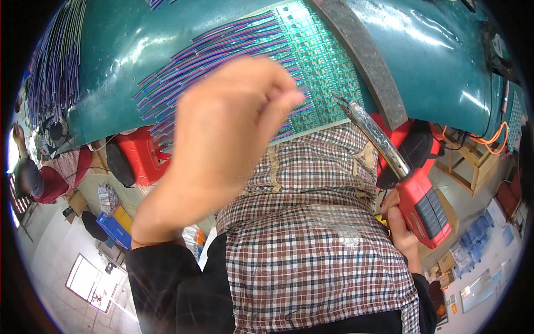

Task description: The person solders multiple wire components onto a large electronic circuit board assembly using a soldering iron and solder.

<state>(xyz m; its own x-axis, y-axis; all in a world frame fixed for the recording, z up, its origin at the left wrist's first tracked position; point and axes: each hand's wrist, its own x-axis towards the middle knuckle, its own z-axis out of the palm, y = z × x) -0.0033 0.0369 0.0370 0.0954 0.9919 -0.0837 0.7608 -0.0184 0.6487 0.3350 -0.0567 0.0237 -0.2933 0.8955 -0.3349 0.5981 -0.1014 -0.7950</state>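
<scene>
My left hand [228, 122], slightly blurred, is over the cable ends beside a green circuit board panel [328, 72]. Its thumb and fingertips are pinched together; whatever they hold is too small to make out. Several thin purple, pink and blue wires [222, 42] fan out leftward from the panel's left side, some hidden behind that hand. In my right hand [399, 225] is a red soldering gun [425, 209] with a dark grip and a long metal barrel. Its tip points up and left, close to the panel's lower right part.
A grey bar [370, 61] lies along the panel's right edge on the green table [128, 28]. More bundled wires [55, 72] hang at the far left. Below the table are a red stool [139, 156] and a wooden stool [473, 170]. Another person [39, 178] is at the left.
</scene>
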